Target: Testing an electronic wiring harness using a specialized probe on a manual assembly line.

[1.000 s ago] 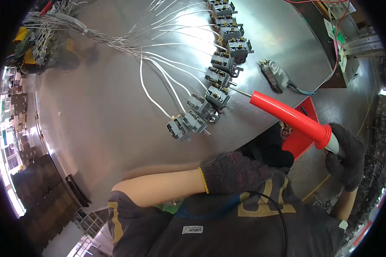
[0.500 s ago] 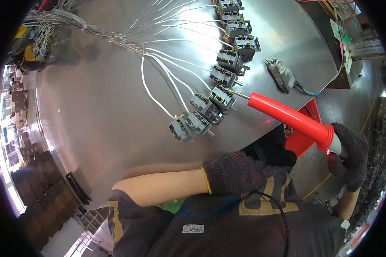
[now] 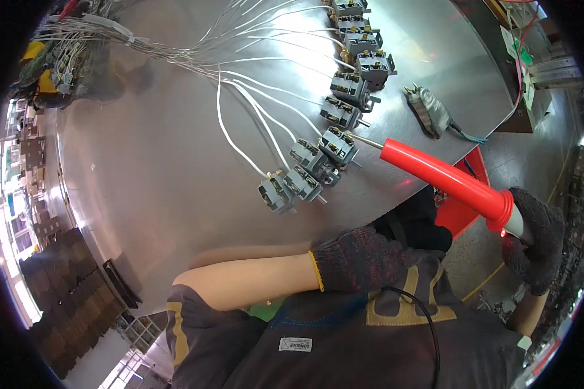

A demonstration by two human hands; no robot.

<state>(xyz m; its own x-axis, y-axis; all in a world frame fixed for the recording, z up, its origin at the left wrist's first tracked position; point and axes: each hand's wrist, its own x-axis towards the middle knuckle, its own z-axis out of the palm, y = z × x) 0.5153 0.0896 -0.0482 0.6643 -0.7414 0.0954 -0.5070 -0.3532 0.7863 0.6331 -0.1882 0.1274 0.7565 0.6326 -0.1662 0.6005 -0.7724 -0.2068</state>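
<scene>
At the far right, my right hand (image 3: 544, 236) in a dark knitted glove is closed around the pale rear end of a red tool (image 3: 444, 178) with a long tapered body and thin metal shaft. A small red light glows near its flange. The shaft's tip meets the edge of a grey component block (image 3: 338, 146) with brass terminals; whether it touches a terminal is unclear. My left hand (image 3: 363, 260), gloved in dark knit with a yellow cuff, lies across my front below the table edge. Its fingers are hidden.
More grey blocks (image 3: 276, 193) line the metal table (image 3: 162, 168), with white wires (image 3: 226, 129) running to a bundle (image 3: 156, 55). A taped plug (image 3: 429, 110) with two prongs lies to the right. A red bin (image 3: 457, 220) stands below the table's right edge.
The whole view has shifted slightly. My right hand still holds the red tool with its tip at the same grey block, and my left hand keeps its place.
</scene>
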